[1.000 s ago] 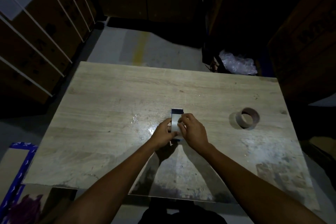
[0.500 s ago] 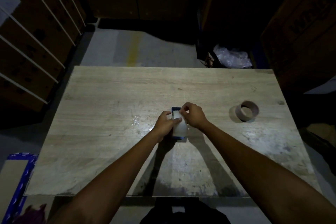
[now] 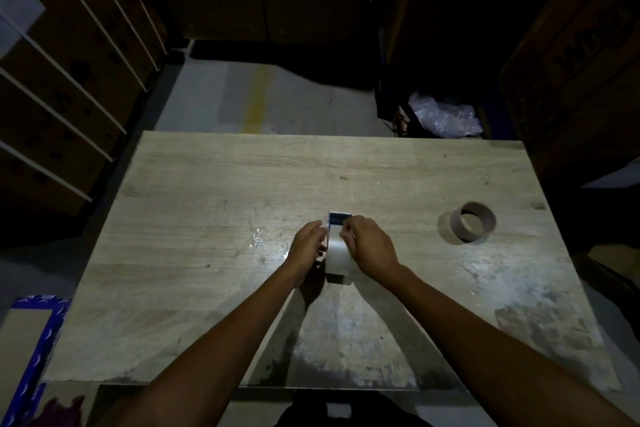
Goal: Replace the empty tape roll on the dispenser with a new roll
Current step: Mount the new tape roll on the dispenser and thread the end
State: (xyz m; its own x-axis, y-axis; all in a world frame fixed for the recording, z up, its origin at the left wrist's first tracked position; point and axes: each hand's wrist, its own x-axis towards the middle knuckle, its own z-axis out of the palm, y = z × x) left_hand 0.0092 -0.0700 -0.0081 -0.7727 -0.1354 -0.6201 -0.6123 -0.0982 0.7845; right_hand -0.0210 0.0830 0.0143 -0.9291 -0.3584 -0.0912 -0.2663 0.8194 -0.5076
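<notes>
Landmark: the tape dispenser (image 3: 339, 218) stands on the wooden counter (image 3: 207, 201), about midway across it and somewhat toward the person; only its dark blue far end shows past the hands.
New tape roll (image 3: 337, 258): pale and glossy, sitting in the dispenser on edge, its curved face turned up to the camera and running back toward the person.
Left hand (image 3: 306, 246): clenched round the dispenser's left flank – fingers curled, thumb side pressed up by the roll's edge.
Right hand (image 3: 370, 244): lies on the right side of the roll, fingers bent over its top, fingertips bunched just short of the blue end. They seem to pinch at the roll's surface, though what lies between them is too small to tell.
Empty cardboard core (image 3: 473, 221): well to the right of the dispenser, standing on its rim on the counter, apart from both hands – a brown ring with a dark shadow on its left.
Scrap of clear film (image 3: 258, 239): a shiny crumpled bit on the counter, near the dispenser's left.
Crumpled clear plastic (image 3: 443, 116): beyond the counter's far edge, up and to the right of the dispenser, on the floor in shadow.
Strapped cardboard cartons (image 3: 52, 87): stacked far to the dispenser's left, white bands across them.
Blue-edged flat cardboard (image 3: 31, 340): down on the floor, left of the dispenser and nearer the person.
</notes>
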